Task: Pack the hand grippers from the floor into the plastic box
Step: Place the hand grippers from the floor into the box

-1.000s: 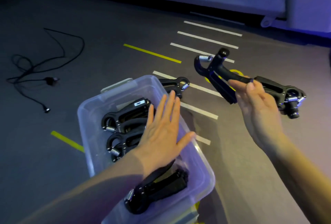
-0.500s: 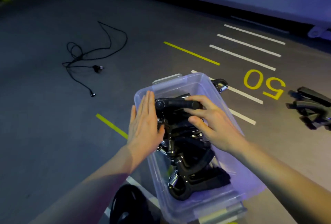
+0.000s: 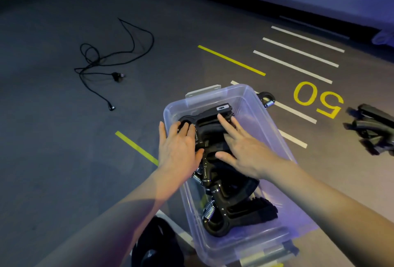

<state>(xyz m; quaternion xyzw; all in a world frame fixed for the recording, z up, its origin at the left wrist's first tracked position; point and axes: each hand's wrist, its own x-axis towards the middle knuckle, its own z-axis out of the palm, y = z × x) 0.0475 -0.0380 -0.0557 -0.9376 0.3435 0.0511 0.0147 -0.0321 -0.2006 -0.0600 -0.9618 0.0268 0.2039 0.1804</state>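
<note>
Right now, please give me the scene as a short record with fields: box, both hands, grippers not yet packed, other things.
box: clear plastic box on the floor, several black hand grippers inside
top gripper: lies on the pile
left hand: flat, presses its looped end
right hand: flat, fingers on its handles
unpacked: gripper pile at right; one gripper behind the box
other: black cable, yellow "50"
</note>
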